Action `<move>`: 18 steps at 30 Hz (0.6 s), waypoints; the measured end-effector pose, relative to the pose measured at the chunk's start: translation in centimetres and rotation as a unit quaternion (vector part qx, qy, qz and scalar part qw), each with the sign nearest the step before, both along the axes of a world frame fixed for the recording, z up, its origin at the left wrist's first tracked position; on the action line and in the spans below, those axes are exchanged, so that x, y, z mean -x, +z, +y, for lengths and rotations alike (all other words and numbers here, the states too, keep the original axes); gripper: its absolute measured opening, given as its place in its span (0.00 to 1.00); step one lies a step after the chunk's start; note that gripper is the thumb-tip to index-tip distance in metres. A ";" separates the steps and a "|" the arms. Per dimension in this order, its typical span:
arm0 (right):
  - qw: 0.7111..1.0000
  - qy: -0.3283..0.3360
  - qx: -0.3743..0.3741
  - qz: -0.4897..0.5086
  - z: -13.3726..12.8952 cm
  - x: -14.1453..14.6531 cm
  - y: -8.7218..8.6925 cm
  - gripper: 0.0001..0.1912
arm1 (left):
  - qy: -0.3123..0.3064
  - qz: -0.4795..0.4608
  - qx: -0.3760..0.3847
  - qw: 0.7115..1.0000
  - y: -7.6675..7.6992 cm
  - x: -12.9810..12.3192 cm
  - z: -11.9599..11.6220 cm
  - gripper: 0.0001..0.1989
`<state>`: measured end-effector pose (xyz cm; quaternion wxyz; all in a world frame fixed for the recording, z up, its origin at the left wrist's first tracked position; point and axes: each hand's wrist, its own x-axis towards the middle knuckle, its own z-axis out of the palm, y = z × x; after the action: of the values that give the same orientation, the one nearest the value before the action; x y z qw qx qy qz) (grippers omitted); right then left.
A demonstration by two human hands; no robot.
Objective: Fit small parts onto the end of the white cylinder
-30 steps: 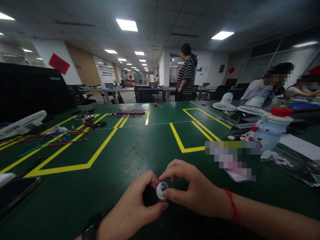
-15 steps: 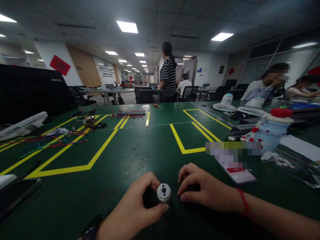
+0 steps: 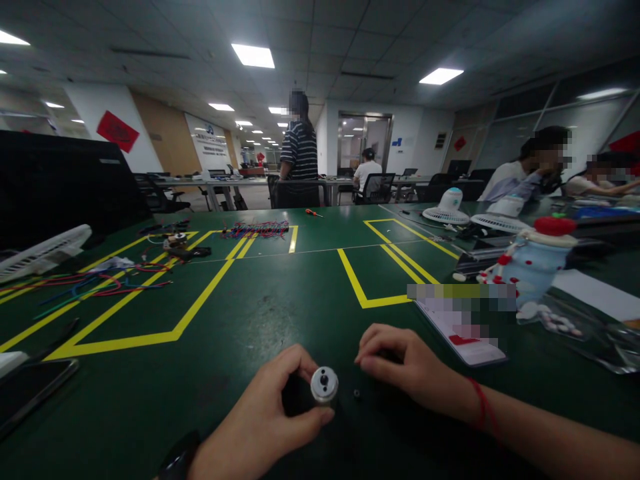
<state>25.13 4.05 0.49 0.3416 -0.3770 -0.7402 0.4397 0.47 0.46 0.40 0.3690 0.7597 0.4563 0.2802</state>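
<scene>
Bag (image 3: pixel 603 352) holds pale pellets (image 3: pixel 561 325); left hand (image 3: pixel 273 403) grasps metal cylinder (image 3: pixel 325 387); right hand (image 3: pixel 407 363), released, curls near black part (image 3: pixel 357 395).

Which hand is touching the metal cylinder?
The left hand, with the black wristband; the right hand, with the red wrist cord, is apart from the cylinder.

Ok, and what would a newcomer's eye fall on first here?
Probably the silvery metal cylinder in the left hand, low in the centre, with a small dark part on the green tabletop just right of it. Next, the yellow tape outlines farther back, then the rounded light-blue container with a red top at right.
</scene>
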 end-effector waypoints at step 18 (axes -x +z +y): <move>0.981 0.062 -0.135 -0.128 -0.5 1.3 0.6 0.05 | 0.003 -0.005 0.006 1.000 -0.1 -0.1 -0.1 0.09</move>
<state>23.86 3.51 1.10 0.2637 -0.3339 -0.8522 0.3044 0.53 0.38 0.34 0.3754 0.7545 0.4582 0.2825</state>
